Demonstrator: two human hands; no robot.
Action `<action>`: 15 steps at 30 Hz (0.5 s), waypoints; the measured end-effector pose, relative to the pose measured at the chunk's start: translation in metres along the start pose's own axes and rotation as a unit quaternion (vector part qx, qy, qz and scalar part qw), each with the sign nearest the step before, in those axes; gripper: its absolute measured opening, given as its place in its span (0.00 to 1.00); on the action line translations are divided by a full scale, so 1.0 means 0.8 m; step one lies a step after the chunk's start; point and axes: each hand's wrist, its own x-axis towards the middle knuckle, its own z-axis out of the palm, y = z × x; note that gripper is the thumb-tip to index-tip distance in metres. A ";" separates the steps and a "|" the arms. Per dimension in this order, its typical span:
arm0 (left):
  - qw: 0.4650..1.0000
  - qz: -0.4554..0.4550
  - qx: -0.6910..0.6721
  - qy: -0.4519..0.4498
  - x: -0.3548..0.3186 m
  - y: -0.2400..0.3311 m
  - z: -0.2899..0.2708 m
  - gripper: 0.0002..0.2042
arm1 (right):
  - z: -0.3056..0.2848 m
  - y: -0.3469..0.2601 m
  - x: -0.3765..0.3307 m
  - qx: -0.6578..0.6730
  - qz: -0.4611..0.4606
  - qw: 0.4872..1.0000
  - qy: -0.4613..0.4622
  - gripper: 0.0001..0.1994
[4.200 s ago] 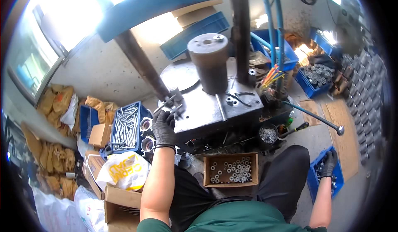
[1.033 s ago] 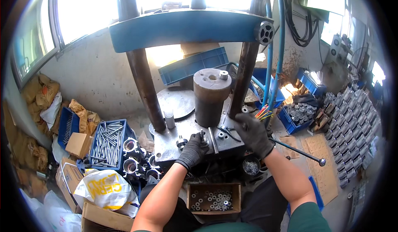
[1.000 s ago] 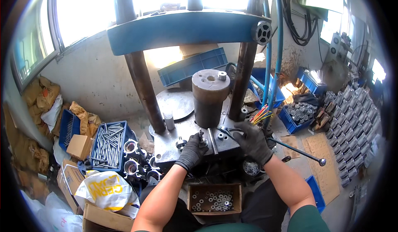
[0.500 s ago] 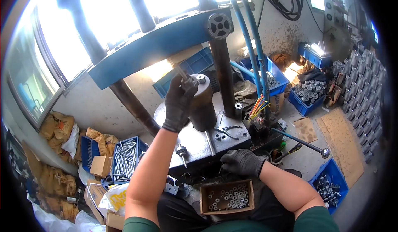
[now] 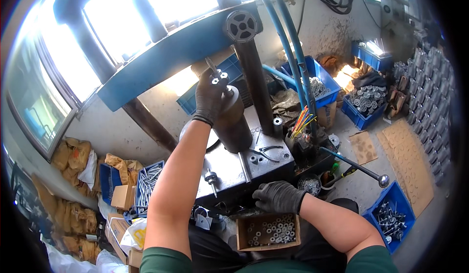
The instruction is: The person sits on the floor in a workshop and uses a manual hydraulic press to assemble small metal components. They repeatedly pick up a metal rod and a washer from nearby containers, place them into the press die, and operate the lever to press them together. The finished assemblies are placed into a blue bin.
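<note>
My left hand (image 5: 210, 96), in a black glove, is raised to the top of the dark press cylinder (image 5: 233, 121) and grips a long metal bolt (image 5: 213, 70) that stands upright over the cylinder's top. My right hand (image 5: 278, 196), also gloved, rests low at the front edge of the steel press table (image 5: 229, 173), just above a cardboard box of metal washers (image 5: 268, 230). Its fingers are curled; whether they hold a part is hidden. A second bolt (image 5: 211, 179) stands on the table to the left.
The blue press frame (image 5: 181, 48) arches overhead with a dark column (image 5: 254, 87). A lever with a ball end (image 5: 361, 169) sticks out to the right. Blue bins of parts (image 5: 391, 218) (image 5: 364, 102), a crate of long bolts (image 5: 146, 190) and cardboard boxes surround the press.
My left hand went from the press table up to the cylinder's top with the bolt. My right hand dropped from the table to its front edge above the washer box.
</note>
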 end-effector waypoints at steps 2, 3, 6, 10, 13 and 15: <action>0.999 -0.002 0.049 0.005 0.004 -0.005 -0.012 0.26 | -0.002 -0.005 -0.001 0.003 -0.013 1.000 -0.004 0.16; 0.998 0.003 0.062 0.001 0.005 -0.006 -0.011 0.27 | -0.004 -0.006 -0.002 0.002 -0.017 1.000 -0.005 0.16; 0.999 -0.002 0.036 0.016 0.005 -0.009 -0.008 0.27 | -0.004 -0.009 -0.006 0.004 -0.035 0.999 0.007 0.15; 0.999 0.015 0.052 0.001 0.005 -0.007 -0.008 0.27 | -0.013 -0.016 -0.014 -0.011 -0.059 0.998 -0.002 0.12; 1.000 0.010 0.013 -0.007 0.002 -0.010 -0.007 0.26 | -0.022 -0.019 -0.023 -0.007 -0.059 0.998 -0.006 0.10; 1.000 0.021 0.011 -0.017 0.003 -0.012 -0.008 0.26 | -0.028 -0.019 -0.027 -0.009 -0.057 0.998 0.003 0.09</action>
